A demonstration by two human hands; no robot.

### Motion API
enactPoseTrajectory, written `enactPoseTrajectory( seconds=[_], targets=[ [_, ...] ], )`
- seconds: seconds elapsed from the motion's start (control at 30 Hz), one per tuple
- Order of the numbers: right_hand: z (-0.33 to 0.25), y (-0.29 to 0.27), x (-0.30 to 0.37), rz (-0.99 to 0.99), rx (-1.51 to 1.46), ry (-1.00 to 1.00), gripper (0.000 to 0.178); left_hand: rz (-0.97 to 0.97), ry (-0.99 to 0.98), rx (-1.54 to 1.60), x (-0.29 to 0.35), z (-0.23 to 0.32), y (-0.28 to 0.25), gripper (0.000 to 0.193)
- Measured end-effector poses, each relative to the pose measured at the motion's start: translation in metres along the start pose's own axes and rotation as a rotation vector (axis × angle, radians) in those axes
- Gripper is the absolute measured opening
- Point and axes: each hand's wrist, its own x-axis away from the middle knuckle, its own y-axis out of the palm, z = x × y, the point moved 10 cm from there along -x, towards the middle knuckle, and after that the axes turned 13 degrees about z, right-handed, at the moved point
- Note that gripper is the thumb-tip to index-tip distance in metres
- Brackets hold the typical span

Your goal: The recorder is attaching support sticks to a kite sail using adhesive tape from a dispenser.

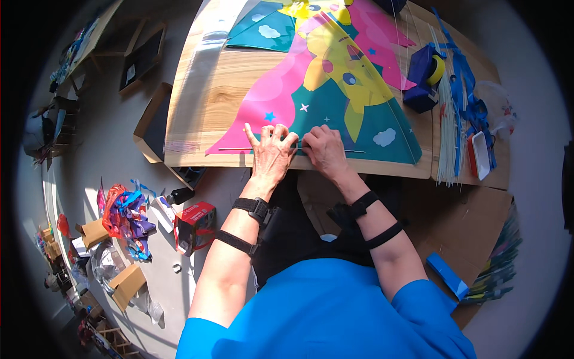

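1. Where the table [206, 102] bears a bright sheet [323, 110], the left hand [272, 152] arches loosely spread fingers over a thin rod [233, 148], grip unclear.
2. Beside it, the right hand [326, 148] curls its fingers at the rod, hold unclear.

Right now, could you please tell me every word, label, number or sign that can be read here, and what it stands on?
No lettering can be read reliably.
Red box: pale print, too small and blurred to read.
Triangular printed sheet: a blue star and a white cloud, pictures only, with no words I can make out.
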Motion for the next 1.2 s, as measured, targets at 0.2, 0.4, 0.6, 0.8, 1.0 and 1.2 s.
enactPoseTrajectory(
  seconds=[0.2,0.4,0.6,0.8,1.0,1.2],
  targets=[
    [0.0045,-0.0021,0.0015,0.026,0.001,0.016,0.004,-0.011,0.017,-0.002,-0.0027,0.0031,0.0022,0.029],
    [0.0028,-0.003,0.0015,0.022,-0.014,0.017,0.003,-0.01,0.019,-0.011,-0.0021,0.0038,0.0008,0.027],
    [0.0017,-0.0051,0.0011,0.034,-0.024,0.02,0.004,-0.01,0.022,-0.014,-0.0022,0.0041,-0.0002,0.027],
    [0.0029,-0.006,0.0012,0.04,-0.038,0.022,0.006,-0.013,0.017,-0.017,-0.002,0.0041,0.0005,0.027],
    [0.0022,-0.0063,0.0009,0.034,-0.043,0.024,0.007,-0.012,0.017,-0.022,-0.0011,0.0033,0.002,0.028],
    [0.0024,-0.0063,0.0007,0.034,-0.042,0.026,0.007,-0.014,0.018,-0.019,-0.0013,0.0037,0.0018,0.028]
  ],
)
